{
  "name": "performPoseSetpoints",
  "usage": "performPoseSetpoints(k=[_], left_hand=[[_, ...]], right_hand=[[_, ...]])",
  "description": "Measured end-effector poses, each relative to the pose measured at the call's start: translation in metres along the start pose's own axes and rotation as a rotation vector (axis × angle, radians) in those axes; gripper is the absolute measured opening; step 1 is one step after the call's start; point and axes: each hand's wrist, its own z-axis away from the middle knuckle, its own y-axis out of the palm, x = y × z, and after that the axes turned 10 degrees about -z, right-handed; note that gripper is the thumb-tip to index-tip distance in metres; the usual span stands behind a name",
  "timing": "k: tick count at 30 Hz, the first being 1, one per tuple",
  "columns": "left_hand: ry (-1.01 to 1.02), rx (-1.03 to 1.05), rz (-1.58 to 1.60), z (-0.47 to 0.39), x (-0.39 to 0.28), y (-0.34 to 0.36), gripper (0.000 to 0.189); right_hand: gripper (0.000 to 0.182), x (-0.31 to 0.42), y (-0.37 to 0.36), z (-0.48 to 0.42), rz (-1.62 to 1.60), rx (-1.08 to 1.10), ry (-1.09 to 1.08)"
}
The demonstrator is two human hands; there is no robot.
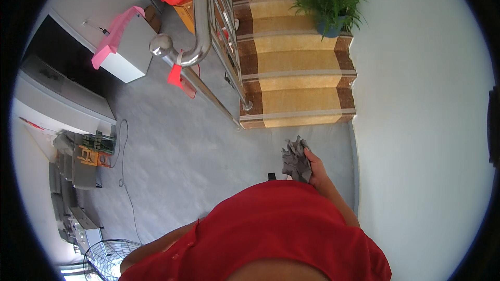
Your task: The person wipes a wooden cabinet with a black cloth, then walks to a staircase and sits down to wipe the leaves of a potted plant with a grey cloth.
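My right hand grips a crumpled grey cloth in front of my red shirt. The cloth hangs above the grey floor, between me and the foot of a staircase. My left hand is out of view; only the upper part of that arm shows beside the shirt. The stairs before me have yellow middles and dark brown sides, with pale strips along the step edges.
A steel handrail with a ball end borders the stairs on the left, a red tag tied to it. A potted plant stands on the right of a step, by the wall. A cable trails over the floor towards a fan.
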Motion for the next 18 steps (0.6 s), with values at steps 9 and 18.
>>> performPoseSetpoints(k=[9,18], left_hand=[[-0.055,-0.088,0.074,-0.031,-0.045,-0.014,0.019],[-0.038,-0.132,0.059,-0.055,-0.053,-0.055,0.019]], right_hand=[[0.044,0.070,-0.006,-0.016,0.074,-0.033,-0.015],[0.042,0.091,-0.016,-0.028,-0.001,-0.020,-0.127]])
